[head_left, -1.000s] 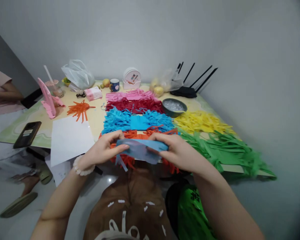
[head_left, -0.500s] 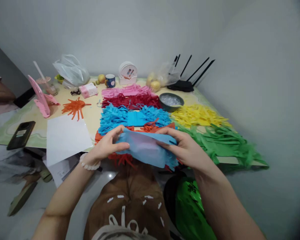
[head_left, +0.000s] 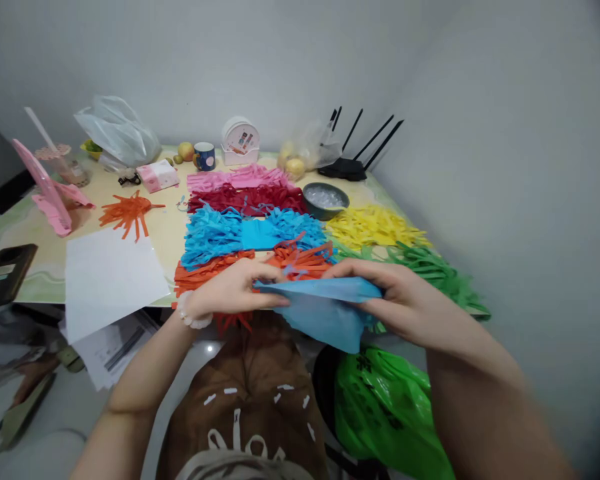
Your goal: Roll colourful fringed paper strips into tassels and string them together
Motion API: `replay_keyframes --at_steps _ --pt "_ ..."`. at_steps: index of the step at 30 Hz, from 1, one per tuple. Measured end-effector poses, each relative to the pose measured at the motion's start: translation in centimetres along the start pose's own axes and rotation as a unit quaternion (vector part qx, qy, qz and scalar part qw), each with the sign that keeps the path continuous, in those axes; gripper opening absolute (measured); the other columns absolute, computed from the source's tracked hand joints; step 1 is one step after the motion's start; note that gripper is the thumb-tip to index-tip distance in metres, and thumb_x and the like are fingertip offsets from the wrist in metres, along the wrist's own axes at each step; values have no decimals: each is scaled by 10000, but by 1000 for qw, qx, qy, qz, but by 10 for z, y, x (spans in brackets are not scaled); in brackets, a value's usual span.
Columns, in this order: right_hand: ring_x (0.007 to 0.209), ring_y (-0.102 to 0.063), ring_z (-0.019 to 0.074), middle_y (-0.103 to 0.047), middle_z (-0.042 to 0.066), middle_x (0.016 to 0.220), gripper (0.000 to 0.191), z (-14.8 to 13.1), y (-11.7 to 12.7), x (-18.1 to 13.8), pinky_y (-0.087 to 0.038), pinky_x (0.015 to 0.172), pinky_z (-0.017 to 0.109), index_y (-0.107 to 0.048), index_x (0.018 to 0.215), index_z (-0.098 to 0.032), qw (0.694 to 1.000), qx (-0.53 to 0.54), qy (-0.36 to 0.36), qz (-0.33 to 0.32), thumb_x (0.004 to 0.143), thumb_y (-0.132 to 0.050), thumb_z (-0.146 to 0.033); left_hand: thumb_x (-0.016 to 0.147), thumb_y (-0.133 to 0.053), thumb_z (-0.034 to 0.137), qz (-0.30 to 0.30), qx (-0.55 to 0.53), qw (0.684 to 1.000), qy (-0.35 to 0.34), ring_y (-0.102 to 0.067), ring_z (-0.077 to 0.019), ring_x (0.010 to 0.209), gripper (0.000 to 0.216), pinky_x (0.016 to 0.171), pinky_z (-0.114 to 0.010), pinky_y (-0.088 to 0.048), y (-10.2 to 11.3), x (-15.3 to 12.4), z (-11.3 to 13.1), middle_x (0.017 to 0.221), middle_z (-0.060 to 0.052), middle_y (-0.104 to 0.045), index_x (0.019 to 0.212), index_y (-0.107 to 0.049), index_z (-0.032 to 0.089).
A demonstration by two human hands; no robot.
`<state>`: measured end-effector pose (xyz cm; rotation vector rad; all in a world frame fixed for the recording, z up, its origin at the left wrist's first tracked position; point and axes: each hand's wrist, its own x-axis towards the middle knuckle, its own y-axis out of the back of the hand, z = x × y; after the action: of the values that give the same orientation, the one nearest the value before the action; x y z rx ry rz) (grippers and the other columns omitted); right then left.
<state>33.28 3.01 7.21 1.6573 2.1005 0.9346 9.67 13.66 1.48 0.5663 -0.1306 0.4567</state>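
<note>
Between my two hands a sheet of blue tissue paper [head_left: 325, 317] is held up at the table's front edge, its ends partly fringed. My left hand [head_left: 243, 287] pinches its left end between thumb and fingers. At the other end, my right hand [head_left: 400, 297] grips the paper with the thumb underneath. Just behind lie orange fringed paper [head_left: 205, 272], then blue fringed paper [head_left: 215, 233] with an uncut middle. Farther back are dark red [head_left: 245, 201] and pink fringed paper [head_left: 240, 177]. Yellow [head_left: 377, 227] and green fringed paper [head_left: 435, 270] lie to the right.
A grey bowl [head_left: 326, 200] stands right of the red paper, near a black router [head_left: 343, 169]. A mug [head_left: 205, 157] and a coaster holder [head_left: 241, 141] stand at the back. White paper [head_left: 113, 280] and a phone [head_left: 7, 275] lie left. A green bag [head_left: 385, 413] is below.
The view has shifted, so the table things sit farther left. Both hands have moved right with the blue tissue paper, and its fringed ends show less now.
</note>
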Motion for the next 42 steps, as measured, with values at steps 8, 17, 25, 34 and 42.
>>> replay_keyframes --at_steps 8,17,25,34,42 --pt "755 -623 172 -693 31 887 220 27 -29 1 -472 648 246 -690 933 -193 987 97 -91 87 846 -668 -394 858 -669 415 159 -89 975 128 -621 -187 917 317 782 -251 -499 0 -17 -10 1029 -60 -695 1017 -688 142" --pt "590 -551 122 -662 3 746 235 53 -61 10 -390 521 227 -726 734 -206 959 252 -54 121 673 -542 -73 793 -568 147 175 -195 956 135 -531 -104 640 188 567 -219 -401 7 -43 -16 779 -28 -602 686 -722 149" --pt "695 -619 128 -671 13 779 318 38 -48 18 -473 653 232 -718 721 -197 983 109 114 95 671 -470 -4 832 -603 307 110 -126 982 94 -580 -190 874 192 752 -274 -449 27 -46 2 989 -85 -644 800 -697 142" --pt "883 -681 183 -716 63 988 297 29 -22 16 -529 772 276 -757 857 -221 990 -27 140 -13 854 -493 -85 853 -637 460 -43 13 978 206 -438 -100 569 376 528 -215 -327 27 -18 9 620 15 -537 670 -629 132" --pt "1140 -659 277 -696 86 1271 479 17 -20 37 -512 932 342 -656 1283 -230 995 -80 24 -62 822 -729 -337 877 -623 295 5 193 967 168 -502 -131 582 204 567 -239 -334 25 -17 20 654 -7 -634 740 -694 163"
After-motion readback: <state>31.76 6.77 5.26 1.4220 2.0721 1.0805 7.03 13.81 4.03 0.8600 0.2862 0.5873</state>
